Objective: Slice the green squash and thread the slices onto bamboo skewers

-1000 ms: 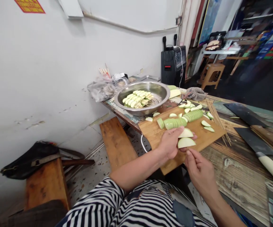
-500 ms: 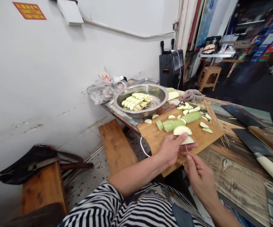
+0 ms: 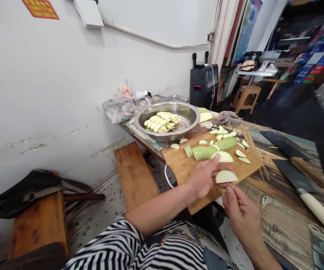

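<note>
Above the cutting board (image 3: 178, 161), hands close together, left thumb raised.

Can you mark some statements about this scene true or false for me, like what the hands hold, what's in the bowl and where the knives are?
1. The right hand pinches a thin stick. True.
2. The left hand holds a spoon. False: its thumb presses on the upper slice.
3. The metal bowl is filled with soup. False: skewered slices lie in it.
4. Two broad knives lie on the table. True.
5. The wooden board is on the floor. False: it rests on the table, jutting past the edge.
</note>
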Action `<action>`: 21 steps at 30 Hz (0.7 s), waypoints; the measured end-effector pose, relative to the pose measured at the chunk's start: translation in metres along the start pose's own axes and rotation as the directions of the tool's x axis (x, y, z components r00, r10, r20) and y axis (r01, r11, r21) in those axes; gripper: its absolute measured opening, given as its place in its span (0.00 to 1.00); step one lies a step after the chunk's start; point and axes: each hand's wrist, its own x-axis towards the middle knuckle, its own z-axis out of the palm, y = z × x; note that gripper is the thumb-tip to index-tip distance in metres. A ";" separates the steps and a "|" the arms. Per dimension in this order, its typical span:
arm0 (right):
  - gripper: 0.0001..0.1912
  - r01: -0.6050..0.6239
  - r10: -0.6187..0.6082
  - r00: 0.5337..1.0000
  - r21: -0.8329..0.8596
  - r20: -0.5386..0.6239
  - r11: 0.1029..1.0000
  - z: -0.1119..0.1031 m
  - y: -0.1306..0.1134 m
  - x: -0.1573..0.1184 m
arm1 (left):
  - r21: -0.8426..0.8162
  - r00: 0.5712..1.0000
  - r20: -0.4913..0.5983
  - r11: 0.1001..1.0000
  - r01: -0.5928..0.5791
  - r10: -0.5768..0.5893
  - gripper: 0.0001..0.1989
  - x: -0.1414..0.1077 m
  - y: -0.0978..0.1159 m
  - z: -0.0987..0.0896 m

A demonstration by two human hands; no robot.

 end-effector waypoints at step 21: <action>0.17 0.044 -0.048 0.993 0.036 0.108 0.998 0.001 -0.005 -0.005 | 0.007 1.000 0.012 1.000 -0.026 0.026 0.15 -0.003 0.007 0.005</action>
